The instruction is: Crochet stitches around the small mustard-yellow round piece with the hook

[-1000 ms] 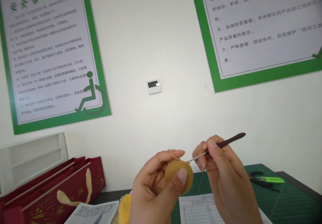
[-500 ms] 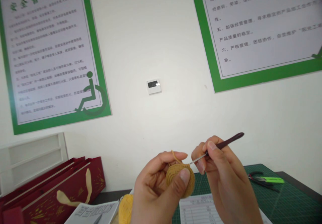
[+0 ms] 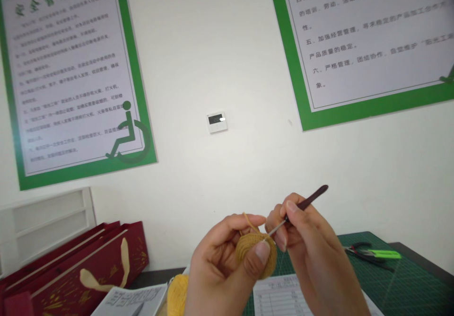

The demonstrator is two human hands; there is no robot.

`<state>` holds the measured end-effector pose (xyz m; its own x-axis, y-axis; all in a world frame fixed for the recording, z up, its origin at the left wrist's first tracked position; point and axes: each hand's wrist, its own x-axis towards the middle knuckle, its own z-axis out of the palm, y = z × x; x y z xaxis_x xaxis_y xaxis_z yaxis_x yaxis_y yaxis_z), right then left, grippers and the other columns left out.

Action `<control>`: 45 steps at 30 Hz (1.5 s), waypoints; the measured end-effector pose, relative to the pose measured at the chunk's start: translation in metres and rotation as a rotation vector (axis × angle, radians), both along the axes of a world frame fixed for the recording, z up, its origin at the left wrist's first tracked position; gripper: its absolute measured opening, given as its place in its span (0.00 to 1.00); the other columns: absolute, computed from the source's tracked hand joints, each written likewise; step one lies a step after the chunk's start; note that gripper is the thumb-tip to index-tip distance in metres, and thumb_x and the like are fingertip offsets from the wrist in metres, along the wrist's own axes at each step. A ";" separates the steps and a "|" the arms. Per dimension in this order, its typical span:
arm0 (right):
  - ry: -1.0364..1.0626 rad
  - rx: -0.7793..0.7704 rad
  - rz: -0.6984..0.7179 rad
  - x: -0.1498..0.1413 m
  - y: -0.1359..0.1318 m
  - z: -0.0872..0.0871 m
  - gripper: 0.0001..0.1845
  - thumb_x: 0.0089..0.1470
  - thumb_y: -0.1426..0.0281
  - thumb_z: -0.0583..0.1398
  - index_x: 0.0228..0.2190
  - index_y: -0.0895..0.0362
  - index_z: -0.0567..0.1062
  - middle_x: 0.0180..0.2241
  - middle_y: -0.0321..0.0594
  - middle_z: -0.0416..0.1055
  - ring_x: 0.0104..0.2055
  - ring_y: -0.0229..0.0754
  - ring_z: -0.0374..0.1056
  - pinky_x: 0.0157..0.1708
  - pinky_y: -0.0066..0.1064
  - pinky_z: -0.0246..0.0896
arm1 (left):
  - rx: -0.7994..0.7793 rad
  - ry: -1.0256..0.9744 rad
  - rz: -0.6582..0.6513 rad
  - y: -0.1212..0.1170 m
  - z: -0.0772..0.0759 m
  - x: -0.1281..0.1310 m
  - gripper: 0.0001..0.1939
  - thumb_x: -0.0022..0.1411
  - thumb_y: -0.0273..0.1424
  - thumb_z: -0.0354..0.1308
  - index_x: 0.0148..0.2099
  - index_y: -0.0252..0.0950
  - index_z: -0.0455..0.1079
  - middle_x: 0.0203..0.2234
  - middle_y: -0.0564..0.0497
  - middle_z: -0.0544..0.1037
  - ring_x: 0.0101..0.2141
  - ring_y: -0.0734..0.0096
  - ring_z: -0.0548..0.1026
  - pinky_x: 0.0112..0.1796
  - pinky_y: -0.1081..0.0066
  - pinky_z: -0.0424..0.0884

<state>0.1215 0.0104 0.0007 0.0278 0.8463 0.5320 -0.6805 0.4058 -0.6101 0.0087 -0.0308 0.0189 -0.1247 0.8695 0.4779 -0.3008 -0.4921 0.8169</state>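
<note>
Between the thumb and fingers of my left hand [image 3: 223, 264] is a small round mustard-coloured crochet piece [image 3: 268, 265]. A strand of the same yarn [image 3: 248, 221] runs over my left index finger. My right hand [image 3: 312, 250] pinches a crochet hook [image 3: 307, 202] with a dark handle and a thin metal shaft. The hook's tip meets the upper edge of the crochet piece, close to my left thumb; the exact stitch it is in is too small to tell. Left of my left wrist lies a yellow ball of yarn [image 3: 177, 294], partly hidden.
A green cutting mat [image 3: 376, 278] covers the dark table, with a printed sheet [image 3: 276, 297] under my hands. Pliers [image 3: 369, 252] with a bright green part lie at right. Red gift bags [image 3: 78, 268] and a booklet [image 3: 131, 299] are at left. Posters [image 3: 71, 79] hang on the wall.
My right hand and the crochet hook have moved left and slightly down, bringing the hook further over the crochet piece. My left hand has shifted slightly right with the piece.
</note>
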 end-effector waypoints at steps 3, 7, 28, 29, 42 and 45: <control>0.024 -0.065 0.112 -0.001 0.000 0.003 0.21 0.55 0.54 0.65 0.22 0.54 0.67 0.21 0.32 0.64 0.25 0.36 0.58 0.29 0.29 0.57 | 0.036 0.004 -0.026 0.002 0.000 -0.001 0.12 0.46 0.29 0.77 0.36 0.38 0.84 0.25 0.51 0.81 0.28 0.75 0.76 0.31 0.80 0.71; 0.121 -0.126 0.420 -0.001 0.006 0.002 0.19 0.55 0.58 0.65 0.20 0.56 0.70 0.19 0.31 0.62 0.24 0.33 0.56 0.29 0.27 0.58 | 0.094 0.017 -0.150 0.004 0.000 -0.001 0.09 0.51 0.27 0.74 0.37 0.38 0.84 0.29 0.48 0.84 0.32 0.67 0.81 0.38 0.71 0.76; 0.054 -0.058 -0.142 0.001 0.005 0.000 0.20 0.56 0.55 0.63 0.22 0.53 0.67 0.21 0.31 0.62 0.27 0.37 0.56 0.30 0.31 0.55 | 0.113 0.058 0.109 -0.001 0.003 0.003 0.08 0.45 0.29 0.77 0.31 0.41 0.84 0.26 0.54 0.78 0.26 0.79 0.74 0.28 0.84 0.69; 0.049 -0.035 -0.210 0.001 0.005 -0.001 0.19 0.58 0.55 0.62 0.23 0.53 0.68 0.21 0.31 0.62 0.27 0.37 0.57 0.31 0.31 0.54 | 0.115 0.062 0.118 -0.001 0.003 0.003 0.08 0.45 0.29 0.77 0.31 0.41 0.84 0.26 0.54 0.78 0.27 0.78 0.74 0.28 0.83 0.69; 0.041 -0.010 -0.082 0.002 -0.001 0.002 0.18 0.59 0.57 0.61 0.22 0.53 0.68 0.20 0.32 0.61 0.26 0.38 0.56 0.29 0.31 0.55 | 0.087 0.028 0.119 -0.002 0.003 0.004 0.09 0.44 0.30 0.78 0.31 0.39 0.84 0.26 0.53 0.79 0.27 0.77 0.74 0.28 0.83 0.69; 0.018 0.003 -0.061 0.001 -0.001 0.001 0.18 0.60 0.57 0.60 0.23 0.53 0.69 0.20 0.32 0.62 0.26 0.39 0.57 0.30 0.31 0.56 | 0.081 0.029 0.103 -0.001 0.002 0.003 0.10 0.44 0.30 0.78 0.32 0.40 0.84 0.25 0.53 0.79 0.27 0.77 0.74 0.28 0.82 0.70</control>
<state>0.1228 0.0098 0.0012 0.0886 0.8414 0.5330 -0.6655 0.4482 -0.5968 0.0121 -0.0316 0.0214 -0.1960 0.8113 0.5508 -0.2219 -0.5838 0.7810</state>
